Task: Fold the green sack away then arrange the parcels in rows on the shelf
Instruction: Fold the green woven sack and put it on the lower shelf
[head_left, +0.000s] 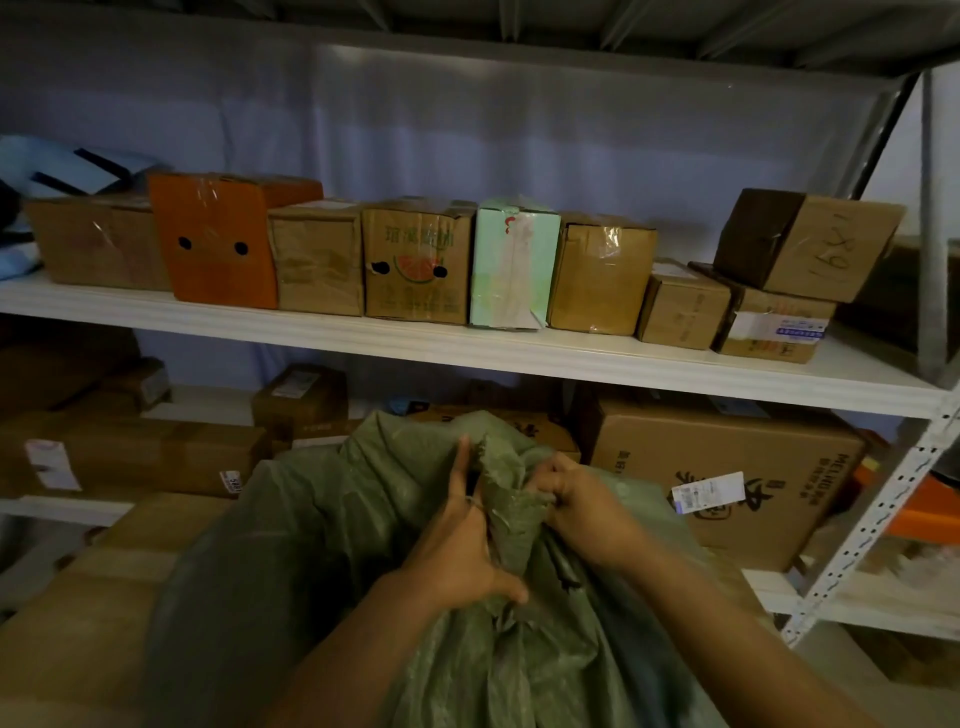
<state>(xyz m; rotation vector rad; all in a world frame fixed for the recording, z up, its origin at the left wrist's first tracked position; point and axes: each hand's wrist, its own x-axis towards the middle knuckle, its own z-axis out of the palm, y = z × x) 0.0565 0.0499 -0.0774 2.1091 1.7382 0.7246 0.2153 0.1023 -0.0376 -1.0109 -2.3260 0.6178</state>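
Both hands gather the bunched top of the green sack (322, 545): the left hand (457, 551) grips it with thumb hooked underneath, the right hand (582, 499) clutches the fabric beside it. Behind, parcels (415, 260) stand in a row on the white shelf (519, 353).

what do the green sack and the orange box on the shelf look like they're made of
Green sack: probably woven plastic, matte; it crumples into stiff creases with a faint weave texture. Orange box: looks like printed cardboard, sealed with glossy clear tape that catches light on top.
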